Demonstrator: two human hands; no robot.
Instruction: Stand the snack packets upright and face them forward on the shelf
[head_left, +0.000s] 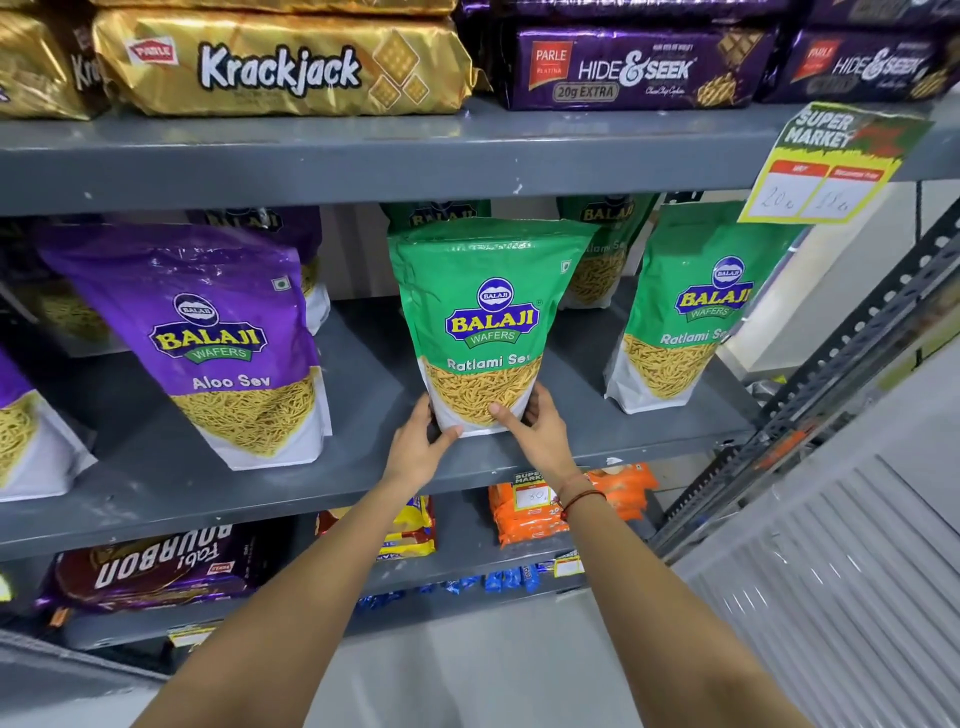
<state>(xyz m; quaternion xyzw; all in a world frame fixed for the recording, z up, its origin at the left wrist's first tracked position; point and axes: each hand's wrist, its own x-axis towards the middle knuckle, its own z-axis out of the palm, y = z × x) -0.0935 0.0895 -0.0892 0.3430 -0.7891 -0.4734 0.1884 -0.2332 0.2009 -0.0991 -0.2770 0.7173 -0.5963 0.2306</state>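
A green Ratlami Sev packet (488, 322) stands upright at the front of the grey middle shelf (363, 467), label facing me. My left hand (418, 447) grips its lower left corner and my right hand (537, 431) grips its lower right corner, thumbs on the front. To the right stands a second green Ratlami Sev packet (685, 306), upright and turned slightly. To the left a purple Aloo Sev packet (208, 338) stands leaning, label forward. More green and purple packets sit behind these, partly hidden.
Above, the top shelf carries Krackjack packs (280, 67) and Hide & Seek packs (634, 67). A yellow price tag (826, 166) hangs from its edge at right. Lower shelves hold Bourbon (156, 566) and orange biscuit packs (524, 514). A perforated metal upright (831, 374) stands at right.
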